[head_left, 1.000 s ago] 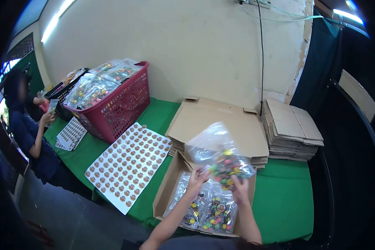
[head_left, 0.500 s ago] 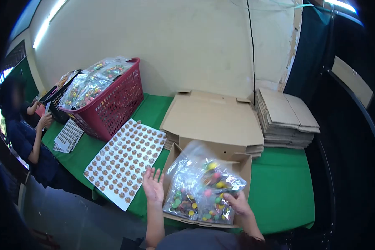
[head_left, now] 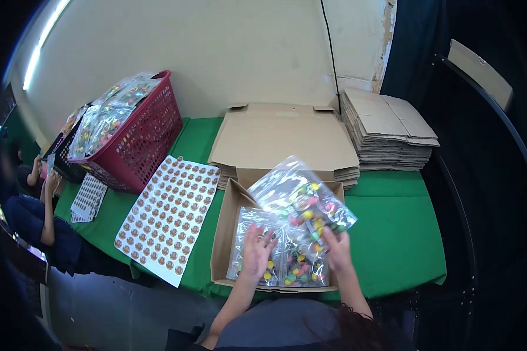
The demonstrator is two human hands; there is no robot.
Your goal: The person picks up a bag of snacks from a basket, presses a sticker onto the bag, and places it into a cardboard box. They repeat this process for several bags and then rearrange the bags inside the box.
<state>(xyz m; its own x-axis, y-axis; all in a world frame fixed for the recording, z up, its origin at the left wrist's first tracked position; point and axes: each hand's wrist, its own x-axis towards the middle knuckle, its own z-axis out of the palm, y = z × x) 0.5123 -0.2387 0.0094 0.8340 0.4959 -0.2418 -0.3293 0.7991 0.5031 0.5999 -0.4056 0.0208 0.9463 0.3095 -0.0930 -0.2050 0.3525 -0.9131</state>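
My right hand (head_left: 338,248) grips the lower right side of a clear zip bag (head_left: 311,202) filled with small round colourful pieces. The bag is tilted above an open cardboard box (head_left: 221,248). Inside the box, similar bags lie flat side by side, among them a bag (head_left: 303,270) at the right. My left hand (head_left: 256,253) is open with its fingers spread, over the bag on the left side of the box, and holds nothing. Part of that left bag is hidden behind the hand.
Left of the box lies a sheet of round stickers (head_left: 168,217) on the green tablecloth (head_left: 395,234). Behind it stands a red basket (head_left: 143,137) heaped with bags. Flattened cardboard (head_left: 284,137) and a carton stack (head_left: 392,131) are at the back. Another person (head_left: 32,225) stands at left.
My left hand has moved right, from beside the box to over it. The bag in my right hand has lifted and swung right, uncovering the bags in the box. The view has shifted.
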